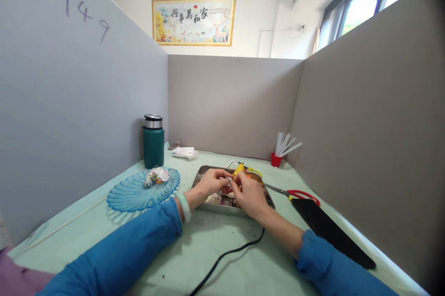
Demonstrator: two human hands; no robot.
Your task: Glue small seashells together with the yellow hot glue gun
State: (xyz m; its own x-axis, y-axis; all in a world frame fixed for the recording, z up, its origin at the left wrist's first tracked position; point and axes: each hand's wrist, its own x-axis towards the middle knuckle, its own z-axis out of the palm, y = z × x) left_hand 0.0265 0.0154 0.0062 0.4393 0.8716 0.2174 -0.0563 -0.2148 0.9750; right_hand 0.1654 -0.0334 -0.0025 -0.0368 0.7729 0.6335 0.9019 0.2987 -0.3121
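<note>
Both hands meet over a metal tray [227, 210] that holds many small pieces, pale and mixed in colour. My left hand [212, 181], with a pale green bangle [184, 207] on its wrist, has thumb and fingers pinched together. Opposite it, my right hand [251, 192] pinches too, its fingertips touching those of the left. Between the fingertips shows a small whitish piece [229, 179], too small and covered to name. Behind the right hand, a yellow object [238, 169] is partly hidden at the tray's far side.
A blue scalloped plate [127, 194] bears small shell-like ornaments [157, 176] on the left, before a green flask [153, 148]. Red-handled scissors [302, 195] and a black flat slab [330, 231] lie right. A red cup [276, 160] holds white sticks. A black cord [225, 255] crosses the front.
</note>
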